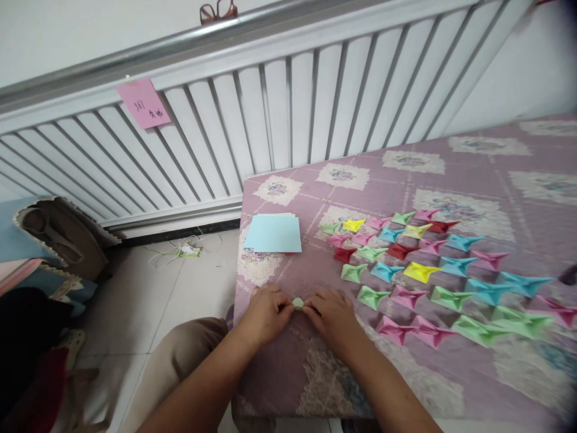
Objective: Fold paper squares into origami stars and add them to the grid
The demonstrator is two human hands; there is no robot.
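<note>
Between my two hands is a small piece of folded pale green paper point(298, 303), low over the patterned tablecloth. My left hand point(269, 313) pinches its left end, and my right hand point(330, 316) pinches its right end. Most of the paper is hidden behind my fingers. Beyond my left hand lies a stack of paper sheets point(273, 233) with a light blue one on top. To the right of my right hand stand rows of folded paper shapes in green, pink, yellow, blue and red, among them a green one point(372, 297) closest to it.
A purple floral tablecloth point(311, 355) covers the table. Behind it runs a white radiator point(288, 108) with a pink note point(143, 103) on it and glasses point(219, 11) on the ledge above. A cable with a small green item point(190, 249) lies on the tiled floor at left.
</note>
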